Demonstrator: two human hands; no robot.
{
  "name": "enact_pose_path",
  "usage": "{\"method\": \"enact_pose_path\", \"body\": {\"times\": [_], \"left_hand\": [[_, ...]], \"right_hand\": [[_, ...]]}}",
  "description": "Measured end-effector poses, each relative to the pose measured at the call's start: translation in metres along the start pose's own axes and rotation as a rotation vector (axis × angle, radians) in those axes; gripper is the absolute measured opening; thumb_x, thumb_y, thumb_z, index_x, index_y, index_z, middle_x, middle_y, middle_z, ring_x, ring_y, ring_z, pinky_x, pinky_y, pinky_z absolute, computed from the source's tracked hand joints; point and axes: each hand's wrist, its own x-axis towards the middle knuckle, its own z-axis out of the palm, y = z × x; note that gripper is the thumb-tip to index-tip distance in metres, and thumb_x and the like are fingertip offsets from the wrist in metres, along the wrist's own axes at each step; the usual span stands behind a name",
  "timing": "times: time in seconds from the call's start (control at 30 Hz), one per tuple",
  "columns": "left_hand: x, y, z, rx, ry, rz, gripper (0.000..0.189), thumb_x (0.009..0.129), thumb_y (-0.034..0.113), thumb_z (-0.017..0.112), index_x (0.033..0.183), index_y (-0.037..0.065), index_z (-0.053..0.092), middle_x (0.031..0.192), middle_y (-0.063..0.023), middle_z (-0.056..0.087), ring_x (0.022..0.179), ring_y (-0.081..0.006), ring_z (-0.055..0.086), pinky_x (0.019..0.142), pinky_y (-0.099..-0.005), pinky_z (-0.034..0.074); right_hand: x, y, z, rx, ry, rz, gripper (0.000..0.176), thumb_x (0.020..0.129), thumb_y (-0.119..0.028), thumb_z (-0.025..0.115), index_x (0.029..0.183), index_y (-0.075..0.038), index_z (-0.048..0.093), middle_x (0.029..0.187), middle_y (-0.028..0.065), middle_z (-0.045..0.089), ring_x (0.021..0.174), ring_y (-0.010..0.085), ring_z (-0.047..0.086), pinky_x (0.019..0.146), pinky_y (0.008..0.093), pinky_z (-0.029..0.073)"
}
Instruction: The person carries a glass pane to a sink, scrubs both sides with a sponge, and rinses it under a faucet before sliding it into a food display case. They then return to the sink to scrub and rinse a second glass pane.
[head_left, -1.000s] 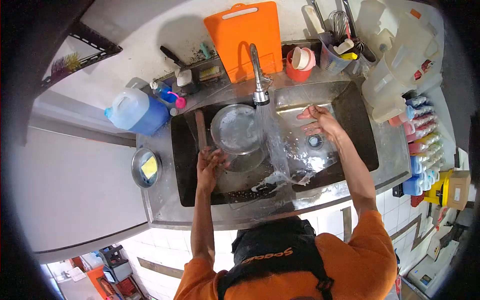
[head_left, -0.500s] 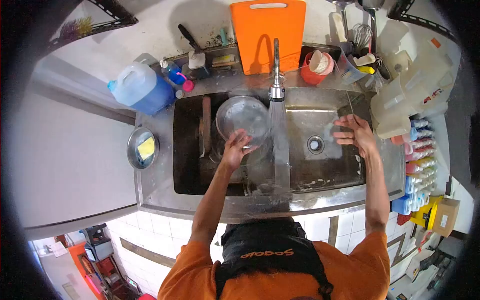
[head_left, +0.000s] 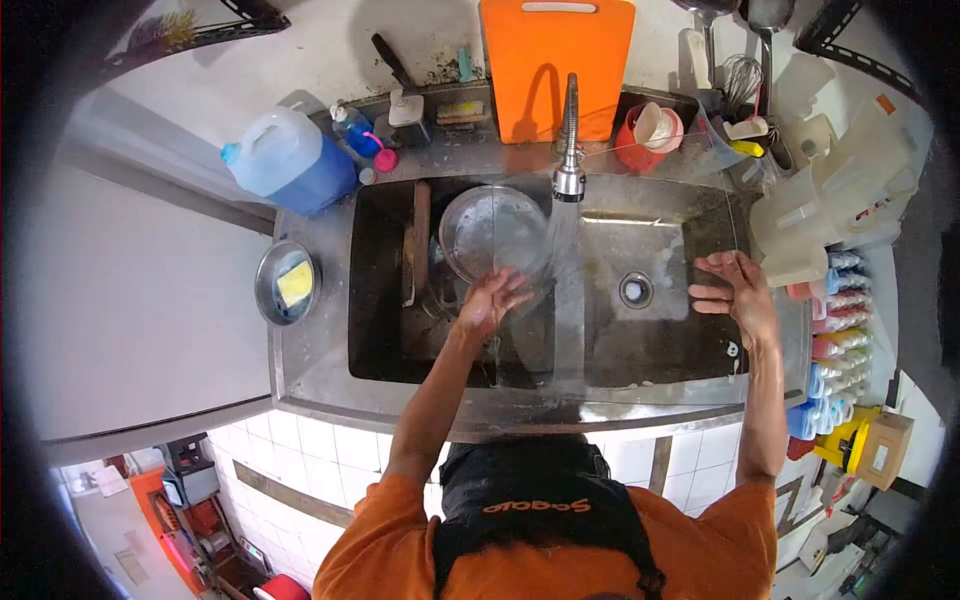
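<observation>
A clear, see-through panel [head_left: 640,240] spans the space between my hands over the sink; mostly its thin edges show. At its left edge, my left hand [head_left: 488,303] grips it with fingers reaching across. My right hand [head_left: 738,292] has hold of the opposite side, fingers pointing inward. Water streams from the spring-necked faucet [head_left: 569,182] between the hands, onto the panel's area. Behind my left hand, a round metal bowl [head_left: 485,225] sits in the left basin. The right basin [head_left: 660,355] has a round drain [head_left: 636,290] below the panel.
A blue-liquid jug [head_left: 290,165], soap bottles and an orange cutting board [head_left: 560,75] line the back. Cups [head_left: 650,135], whisks and clear plastic containers [head_left: 820,200] crowd the right. A metal dish with a yellow sponge [head_left: 294,285] stands left of the sink.
Both hands and the clear panel have shifted slightly right. My left hand has moved off the bowl's lower rim in view, and the panel's edges show more plainly. The whole view has shifted a little.
</observation>
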Motion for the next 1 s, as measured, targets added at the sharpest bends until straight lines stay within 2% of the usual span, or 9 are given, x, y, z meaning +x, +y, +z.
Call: {"method": "enact_pose_path", "body": {"times": [0.17, 0.27, 0.37, 0.47, 0.57, 0.67, 0.73, 0.8, 1.0], "left_hand": [[-0.014, -0.002, 0.006, 0.096, -0.054, 0.046, 0.043, 0.096, 0.008, 0.057, 0.134, 0.004, 0.037, 0.131, -0.0224, 0.049, 0.122, -0.0397, 0.053, 0.099, -0.0544, 0.05], [-0.037, 0.012, 0.023, 0.196, -0.079, -0.059, 0.053, 0.092, 0.012, 0.063, 0.137, 0.004, 0.036, 0.135, -0.0236, 0.05, 0.122, -0.0402, 0.054, 0.101, -0.0528, 0.048], [-0.054, 0.024, 0.025, 0.135, -0.045, -0.141, 0.04, 0.094, 0.005, 0.058, 0.13, 0.008, 0.04, 0.135, -0.0251, 0.049, 0.115, -0.0399, 0.059, 0.096, -0.0493, 0.053], [-0.071, 0.036, 0.015, 0.236, -0.078, -0.101, 0.037, 0.093, 0.005, 0.059, 0.128, 0.007, 0.046, 0.13, -0.0262, 0.053, 0.112, -0.0386, 0.061, 0.095, -0.0489, 0.054], [-0.09, 0.056, 0.021, 0.341, 0.06, -0.004, 0.037, 0.09, 0.008, 0.063, 0.125, 0.002, 0.052, 0.112, -0.0215, 0.065, 0.095, -0.0311, 0.069, 0.082, -0.0429, 0.06], [-0.111, 0.076, 0.036, 0.375, 0.142, 0.086, 0.034, 0.092, 0.004, 0.059, 0.125, 0.0, 0.054, 0.109, -0.0247, 0.065, 0.092, -0.0324, 0.07, 0.076, -0.0383, 0.063], [-0.123, 0.087, 0.041, 0.389, 0.123, 0.119, 0.036, 0.093, 0.005, 0.059, 0.127, -0.003, 0.05, 0.111, -0.0256, 0.064, 0.091, -0.0324, 0.071, 0.073, -0.0366, 0.063], [-0.134, 0.094, 0.046, 0.408, 0.197, 0.158, 0.035, 0.096, 0.006, 0.055, 0.129, -0.002, 0.049, 0.111, -0.0234, 0.065, 0.089, -0.0296, 0.071, 0.07, -0.0338, 0.063], [-0.146, 0.095, 0.039, 0.433, 0.219, 0.222, 0.033, 0.096, 0.008, 0.056, 0.127, -0.003, 0.047, 0.113, -0.0253, 0.063, 0.096, -0.0328, 0.069, 0.076, -0.0413, 0.063]], "right_hand": [[-0.006, 0.001, 0.002, -0.009, 0.001, 0.011, 0.031, 0.104, -0.026, 0.042, 0.109, 0.002, 0.053, 0.115, 0.02, 0.062, 0.083, 0.0265, 0.071, 0.062, 0.033, 0.062], [-0.008, 0.008, -0.002, -0.025, -0.005, -0.009, 0.032, 0.104, -0.028, 0.043, 0.11, 0.002, 0.053, 0.115, 0.0204, 0.063, 0.082, 0.0263, 0.071, 0.061, 0.0329, 0.062], [-0.01, 0.014, -0.003, -0.043, -0.013, -0.013, 0.035, 0.103, -0.031, 0.044, 0.11, 0.003, 0.053, 0.114, 0.0206, 0.063, 0.082, 0.0265, 0.072, 0.06, 0.0328, 0.062], [-0.013, 0.027, 0.0, 0.0, -0.02, 0.011, 0.039, 0.103, -0.033, 0.046, 0.11, 0.004, 0.052, 0.113, 0.021, 0.063, 0.082, 0.0268, 0.072, 0.058, 0.0329, 0.062], [-0.014, 0.044, 0.008, 0.038, -0.085, 0.057, 0.04, 0.102, -0.034, 0.046, 0.113, 0.004, 0.051, 0.116, 0.0222, 0.062, 0.085, 0.0288, 0.071, 0.062, 0.0367, 0.063], [-0.007, 0.07, 0.016, 0.126, -0.157, 0.108, 0.043, 0.101, -0.037, 0.048, 0.113, 0.004, 0.051, 0.118, 0.0229, 0.061, 0.089, 0.0316, 0.07, 0.067, 0.0415, 0.063], [-0.003, 0.082, 0.024, 0.159, -0.157, 0.107, 0.042, 0.098, -0.042, 0.053, 0.111, -0.002, 0.054, 0.119, 0.0197, 0.063, 0.087, 0.0288, 0.071, 0.062, 0.0387, 0.062], [0.003, 0.084, 0.031, 0.136, -0.191, 0.167, 0.052, 0.1, -0.042, 0.048, 0.119, 0.006, 0.049, 0.122, 0.022, 0.06, 0.097, 0.0356, 0.068, 0.07, 0.0457, 0.062], [0.02, 0.095, 0.041, 0.134, -0.237, 0.197, 0.052, 0.101, -0.042, 0.046, 0.122, 0.006, 0.047, 0.125, 0.0231, 0.059, 0.098, 0.035, 0.068, 0.072, 0.0467, 0.062]]}}
